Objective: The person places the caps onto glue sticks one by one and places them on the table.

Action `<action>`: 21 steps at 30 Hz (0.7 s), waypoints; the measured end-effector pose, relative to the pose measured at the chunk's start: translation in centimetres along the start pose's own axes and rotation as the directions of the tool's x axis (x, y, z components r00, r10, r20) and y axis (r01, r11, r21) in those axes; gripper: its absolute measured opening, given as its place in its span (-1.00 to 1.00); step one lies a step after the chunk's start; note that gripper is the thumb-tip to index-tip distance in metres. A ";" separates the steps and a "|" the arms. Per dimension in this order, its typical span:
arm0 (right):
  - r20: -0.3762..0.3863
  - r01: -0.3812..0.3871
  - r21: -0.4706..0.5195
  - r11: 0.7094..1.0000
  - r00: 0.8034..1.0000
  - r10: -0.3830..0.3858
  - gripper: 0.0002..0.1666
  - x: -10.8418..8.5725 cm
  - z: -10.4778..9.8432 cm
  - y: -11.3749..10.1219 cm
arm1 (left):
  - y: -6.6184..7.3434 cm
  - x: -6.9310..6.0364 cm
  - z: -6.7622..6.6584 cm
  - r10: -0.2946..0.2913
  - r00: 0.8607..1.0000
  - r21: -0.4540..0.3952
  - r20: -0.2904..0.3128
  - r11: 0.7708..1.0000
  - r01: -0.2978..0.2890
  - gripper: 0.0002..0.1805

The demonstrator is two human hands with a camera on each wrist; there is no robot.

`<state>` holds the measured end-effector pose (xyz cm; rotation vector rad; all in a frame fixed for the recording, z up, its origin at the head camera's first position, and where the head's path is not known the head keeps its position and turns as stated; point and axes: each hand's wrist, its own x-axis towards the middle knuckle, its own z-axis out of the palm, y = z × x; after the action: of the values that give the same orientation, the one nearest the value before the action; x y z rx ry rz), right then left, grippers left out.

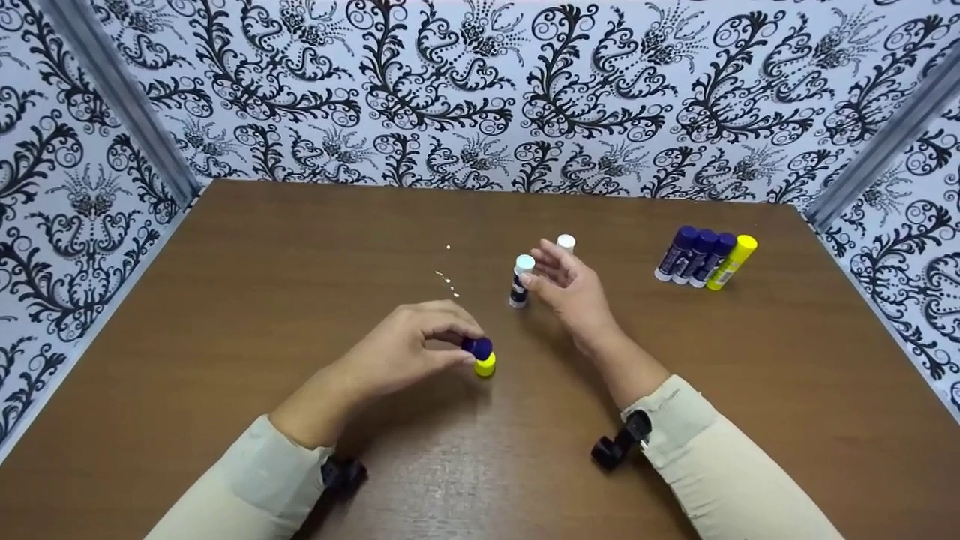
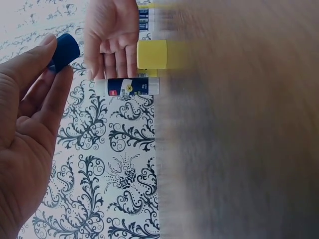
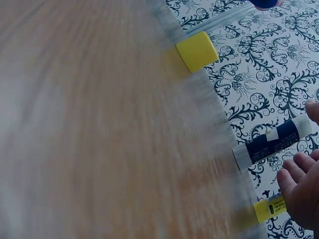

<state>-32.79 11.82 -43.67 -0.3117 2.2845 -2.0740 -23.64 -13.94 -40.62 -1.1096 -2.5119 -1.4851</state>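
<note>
My left hand (image 1: 409,345) pinches a dark blue glue stick cap (image 1: 478,346) between thumb and fingers. Just below that, a yellow cap (image 1: 485,365) stands on the table; in the left wrist view the yellow cap (image 2: 152,54) is apart from the blue one. An uncapped glue stick (image 1: 518,283) with a dark blue label and white top stands upright. Beside its top is my right hand (image 1: 574,296), fingers spread and not wrapped round it. Behind this hand shows the white top of another stick (image 1: 566,242), whose yellow body (image 3: 270,207) appears in the right wrist view.
Several capped glue sticks stand in a row at the right back, dark blue ones (image 1: 703,256) beside a yellow one (image 1: 732,262). Small pale crumbs (image 1: 448,281) lie on the brown table (image 1: 300,247). Patterned panels (image 1: 450,90) rise at the back and sides.
</note>
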 end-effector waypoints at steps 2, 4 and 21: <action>0.021 -0.011 -0.018 1.000 1.000 0.012 -0.18 0.0 0.0 0.2 | 0.0 0.0 0.0 -0.002 1.000 0.005 -0.004 1.000 0.002 -0.75; 0.037 -0.019 -0.033 0.999 0.999 0.021 -0.18 0.0 0.0 0.3 | 0.0 0.0 0.0 -0.017 1.000 -0.001 -0.006 1.000 0.017 -0.75; 0.029 -0.075 -0.073 0.994 0.997 0.077 -0.35 0.0 0.5 1.2 | 0.1 -0.1 0.0 -0.053 0.998 -0.069 -0.033 0.996 0.050 -0.72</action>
<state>-32.85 11.45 -44.87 -0.2534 2.3186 -1.9407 -23.56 -13.96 -40.56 -1.0258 -2.5029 -1.6001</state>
